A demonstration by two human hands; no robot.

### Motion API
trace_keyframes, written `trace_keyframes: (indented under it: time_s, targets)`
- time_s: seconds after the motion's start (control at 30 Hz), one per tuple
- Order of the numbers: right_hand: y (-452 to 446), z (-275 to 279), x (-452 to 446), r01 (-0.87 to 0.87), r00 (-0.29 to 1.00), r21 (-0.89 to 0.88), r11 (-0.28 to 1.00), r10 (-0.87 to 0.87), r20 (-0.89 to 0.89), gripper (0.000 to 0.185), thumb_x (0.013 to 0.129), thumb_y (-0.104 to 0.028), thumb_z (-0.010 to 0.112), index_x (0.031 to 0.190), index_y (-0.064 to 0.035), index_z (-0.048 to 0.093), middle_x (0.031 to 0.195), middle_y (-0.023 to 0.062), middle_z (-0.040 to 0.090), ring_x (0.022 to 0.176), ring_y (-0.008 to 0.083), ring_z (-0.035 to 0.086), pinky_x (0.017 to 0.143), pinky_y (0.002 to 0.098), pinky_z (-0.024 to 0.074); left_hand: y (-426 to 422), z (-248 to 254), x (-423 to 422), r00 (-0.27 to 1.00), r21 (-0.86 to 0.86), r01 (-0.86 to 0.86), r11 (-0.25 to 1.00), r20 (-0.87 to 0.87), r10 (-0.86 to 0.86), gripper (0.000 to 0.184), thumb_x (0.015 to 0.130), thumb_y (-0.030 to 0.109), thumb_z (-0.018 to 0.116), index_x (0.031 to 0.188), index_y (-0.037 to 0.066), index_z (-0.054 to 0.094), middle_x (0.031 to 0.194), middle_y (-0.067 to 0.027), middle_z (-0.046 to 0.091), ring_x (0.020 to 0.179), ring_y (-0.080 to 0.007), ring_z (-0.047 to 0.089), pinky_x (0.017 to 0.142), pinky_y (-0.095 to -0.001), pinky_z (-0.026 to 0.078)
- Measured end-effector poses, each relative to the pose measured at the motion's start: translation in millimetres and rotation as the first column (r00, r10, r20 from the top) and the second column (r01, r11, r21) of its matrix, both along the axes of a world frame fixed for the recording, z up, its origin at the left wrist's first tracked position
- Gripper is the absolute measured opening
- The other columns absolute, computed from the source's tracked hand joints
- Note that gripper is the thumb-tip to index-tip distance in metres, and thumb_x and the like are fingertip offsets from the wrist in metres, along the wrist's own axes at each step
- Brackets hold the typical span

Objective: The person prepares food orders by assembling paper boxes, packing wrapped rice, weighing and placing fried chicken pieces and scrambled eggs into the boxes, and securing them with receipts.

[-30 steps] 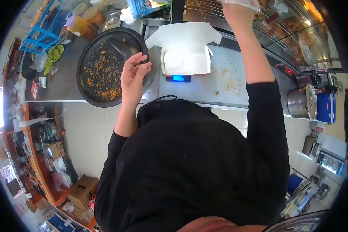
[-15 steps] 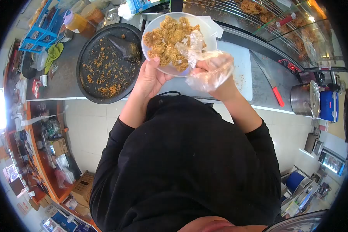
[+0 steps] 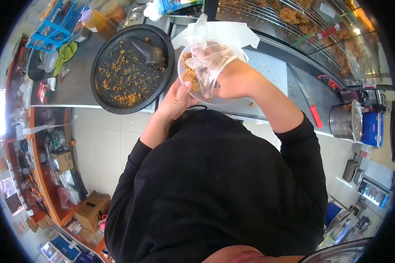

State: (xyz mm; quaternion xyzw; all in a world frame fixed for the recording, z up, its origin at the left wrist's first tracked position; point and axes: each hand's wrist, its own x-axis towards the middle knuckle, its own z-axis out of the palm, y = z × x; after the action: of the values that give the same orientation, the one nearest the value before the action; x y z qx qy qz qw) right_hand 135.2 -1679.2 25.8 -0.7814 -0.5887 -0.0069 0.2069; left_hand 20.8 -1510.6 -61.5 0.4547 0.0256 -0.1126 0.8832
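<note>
My left hand (image 3: pixel 176 100) grips the near-left rim of a white plastic bowl (image 3: pixel 221 101), thumb on top and fingers underneath. Pieces of crumbed fried chicken (image 3: pixel 190 78) show at the bowl's left side. Over the bowl reaches my right hand (image 3: pixel 226 72), wearing a loose clear plastic glove (image 3: pixel 204 57); its fingers are hidden by the crumpled plastic and the hand itself. Left of the bowl lies a wide black mortar (image 3: pixel 104 94) strewn with brown crumbs, a dark pestle (image 3: pixel 153 57) resting inside it.
Behind the bowl is an unfolded white paper box (image 3: pixel 245 34). A white cutting board (image 3: pixel 274 72) lies to the right, then a red-handled knife (image 3: pixel 315 116) and a metal pot (image 3: pixel 343 118). The glass display case (image 3: pixel 333 48) holds more fried chicken. A sauce bottle (image 3: pixel 96 24) stands at back left.
The bowl has come right and toward me, uncovering the paper box behind it. My right hand has moved left and now covers most of the chicken.
</note>
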Motion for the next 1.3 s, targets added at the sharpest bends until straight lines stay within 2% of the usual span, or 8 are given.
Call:
trace_keyframes:
  time_s: [0.43, 0.73, 0.83, 0.93, 1.07, 1.1, 1.2, 1.3]
  targets:
    - [22.5, -25.1, 14.3, 0.144, 0.945, -0.346, 0.927, -0.233, -0.231, 0.087, 0.061, -0.042, 0.074, 0.133, -0.0055, 0.042, 0.113, 0.0184, 0.061, 0.101, 0.0324, 0.060, 0.087, 0.0382, 0.0477, 5.7, -14.0, 6.4, 0.996, 0.101, -0.050, 0.994, -0.070, 0.057, 0.074, 0.091, 0.052, 0.051, 0.140, 0.002, 0.026, 0.131, -0.0167, 0.047, 0.116, -0.0274, 0.055, 0.093, -0.0411, 0.050]
    - [26.0, -18.7, 26.6, 0.271, 0.916, -0.339, 0.901, -0.349, -0.196, 0.091, 0.062, -0.043, 0.072, 0.138, -0.0051, 0.040, 0.110, 0.0213, 0.062, 0.098, 0.0334, 0.062, 0.085, 0.0377, 0.0481, 16.5, -10.2, 7.8, 0.999, 0.015, -0.032, 0.999, -0.022, 0.033, 0.075, 0.091, 0.051, 0.052, 0.141, 0.002, 0.024, 0.134, -0.0166, 0.044, 0.118, -0.0288, 0.053, 0.093, -0.0419, 0.050]
    - [21.2, -16.8, 34.3, 0.290, 0.892, -0.269, 0.918, -0.362, -0.271, 0.087, 0.067, -0.040, 0.072, 0.140, -0.0082, 0.038, 0.116, 0.0225, 0.059, 0.104, 0.0337, 0.060, 0.089, 0.0361, 0.0465, 22.2, -6.7, 7.4, 0.998, 0.063, -0.061, 0.996, -0.016, 0.063, 0.078, 0.090, 0.053, 0.053, 0.142, 0.002, 0.024, 0.135, -0.0163, 0.043, 0.118, -0.0284, 0.053, 0.092, -0.0420, 0.051]
    - [13.3, 9.4, 38.5, 0.262, 0.759, -0.187, 0.947, -0.321, -0.566, 0.082, 0.068, -0.031, 0.073, 0.140, -0.0099, 0.039, 0.115, 0.0193, 0.060, 0.105, 0.0264, 0.060, 0.089, 0.0328, 0.0460, 25.7, -7.1, 4.2, 0.994, 0.089, -0.103, 0.991, -0.028, 0.106, 0.083, 0.087, 0.055, 0.056, 0.142, 0.003, 0.025, 0.135, -0.0160, 0.043, 0.117, -0.0287, 0.053, 0.090, -0.0420, 0.052]
    - [-10.3, 5.6, 49.2, 0.435, 0.765, -0.050, 0.899, -0.399, -0.506, 0.076, 0.069, -0.025, 0.074, 0.134, -0.0021, 0.042, 0.111, 0.0136, 0.062, 0.099, 0.0185, 0.061, 0.088, 0.0292, 0.0468, 36.6, -11.7, -4.1, 0.980, 0.096, -0.178, 0.979, -0.075, 0.186, 0.086, 0.083, 0.058, 0.059, 0.142, 0.004, 0.028, 0.134, -0.0154, 0.043, 0.116, -0.0296, 0.054, 0.088, -0.0411, 0.053]
    - [-17.4, -11.0, 60.3, 0.462, 0.744, -0.002, 0.887, -0.389, -0.543, 0.063, 0.067, -0.031, 0.076, 0.121, -0.0045, 0.054, 0.104, 0.0139, 0.065, 0.092, 0.0229, 0.063, 0.082, 0.0325, 0.0486, 42.1, -13.3, -8.6, 0.976, 0.095, -0.198, 0.976, -0.077, 0.205, 0.085, 0.082, 0.058, 0.060, 0.141, 0.005, 0.031, 0.133, -0.0150, 0.044, 0.115, -0.0296, 0.055, 0.086, -0.0397, 0.054]
    - [-30.7, -39.4, 72.3, 0.469, 0.633, -0.209, 0.858, -0.491, -0.599, 0.056, 0.067, -0.032, 0.075, 0.113, -0.0052, 0.060, 0.101, 0.0132, 0.066, 0.090, 0.0230, 0.064, 0.080, 0.0334, 0.0494, 53.6, -8.6, -23.6, 0.955, 0.129, -0.273, 0.953, -0.085, 0.285, 0.084, 0.081, 0.059, 0.061, 0.141, 0.007, 0.031, 0.132, -0.0147, 0.045, 0.112, -0.0283, 0.057, 0.083, -0.0377, 0.056]
    - [-24.2, -57.9, 58.1, 0.470, 0.727, -0.505, 0.724, -0.642, -0.244, 0.048, 0.072, -0.038, 0.070, 0.110, -0.0087, 0.064, 0.103, 0.0127, 0.067, 0.092, 0.0260, 0.065, 0.080, 0.0362, 0.0509, 67.5, -15.0, -32.9, 0.950, 0.157, -0.290, 0.944, -0.068, 0.304, 0.083, 0.082, 0.059, 0.060, 0.140, 0.006, 0.032, 0.132, -0.0152, 0.045, 0.110, -0.0286, 0.058, 0.085, -0.0381, 0.056]
